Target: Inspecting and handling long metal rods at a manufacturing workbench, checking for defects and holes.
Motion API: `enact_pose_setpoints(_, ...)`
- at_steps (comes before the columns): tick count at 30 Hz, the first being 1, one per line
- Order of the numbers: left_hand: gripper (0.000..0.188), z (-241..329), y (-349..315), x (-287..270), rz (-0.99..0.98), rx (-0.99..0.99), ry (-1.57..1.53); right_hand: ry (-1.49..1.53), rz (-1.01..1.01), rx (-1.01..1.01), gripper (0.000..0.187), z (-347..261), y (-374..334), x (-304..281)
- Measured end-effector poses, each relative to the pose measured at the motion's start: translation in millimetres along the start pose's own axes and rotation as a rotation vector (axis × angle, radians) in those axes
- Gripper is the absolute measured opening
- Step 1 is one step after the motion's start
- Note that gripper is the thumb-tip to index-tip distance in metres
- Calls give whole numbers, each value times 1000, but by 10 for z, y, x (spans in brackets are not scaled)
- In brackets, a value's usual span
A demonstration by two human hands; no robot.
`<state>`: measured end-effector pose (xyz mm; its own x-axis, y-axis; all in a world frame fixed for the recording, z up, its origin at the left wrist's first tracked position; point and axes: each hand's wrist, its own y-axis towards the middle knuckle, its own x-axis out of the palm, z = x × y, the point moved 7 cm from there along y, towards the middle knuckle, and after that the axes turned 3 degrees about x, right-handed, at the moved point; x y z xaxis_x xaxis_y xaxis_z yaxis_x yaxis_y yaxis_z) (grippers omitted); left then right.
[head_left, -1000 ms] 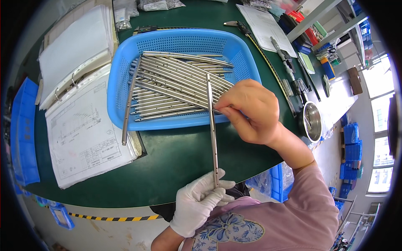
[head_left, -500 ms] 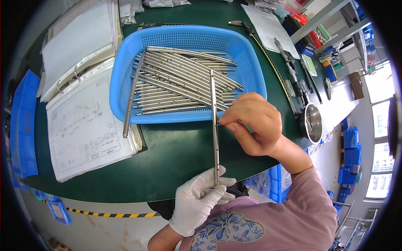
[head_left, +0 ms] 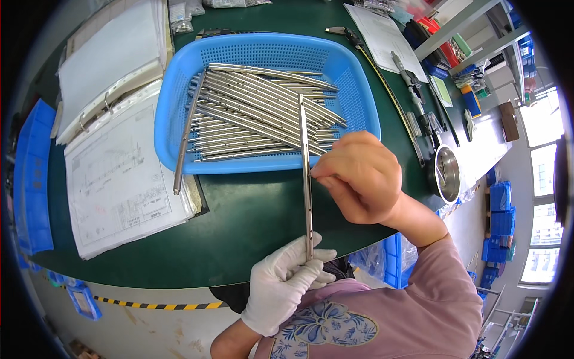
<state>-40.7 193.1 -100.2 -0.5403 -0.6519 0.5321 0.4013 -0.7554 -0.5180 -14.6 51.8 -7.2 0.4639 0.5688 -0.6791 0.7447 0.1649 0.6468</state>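
Observation:
My left hand (head_left: 280, 286), in a white glove, grips the lower end of a slim metal rod (head_left: 305, 155) with small holes along its length. The rod stands nearly upright in the picture, and its far end overlaps the blue basket. My bare right hand (head_left: 362, 178) is pinched at the rod's right side, about mid-length. A thin pin-like piece at its fingertips meets the rod near a hole; the fingers hide most of it. Many similar metal rods (head_left: 257, 110) lie piled in the blue perforated basket (head_left: 269, 164). One separate rod (head_left: 184, 143) leans over the basket's front left rim.
An open binder with a drawing (head_left: 122, 179) lies left of the basket, beside a blue bin (head_left: 37, 179). Calipers (head_left: 354, 39), a micrometer-like tool (head_left: 412, 90) and a steel bowl (head_left: 446, 173) rest to the right on the green table (head_left: 239, 239).
The right hand has turned slightly, so the thin piece shows less between its fingers. The rod and left hand have shifted very little.

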Motion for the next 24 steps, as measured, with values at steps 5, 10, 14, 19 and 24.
enact_pose_setpoints(5, 35, 21, 8, -5, 26, 32, -40, -4, 56, -11, 16, -161, -105, -72)
enact_pose_setpoints(10, 33, 27, 35, -13, 54, 62, -58, 106, -27, 74, 17, -116, -194, 18)
enact_pose_setpoints(14, 33, 31, 25, -5, 45, 73, -62, 92, 7, 56, 18, -145, -169, 4)
enact_pose_setpoints(19, 34, 16, 53, 12, 51, 59, -61, 66, 10, 41, 18, -154, -186, 3)
enact_pose_setpoints(24, 37, 29, 48, 24, 12, 32, -31, 77, 0, 36, 16, -140, -163, 16)
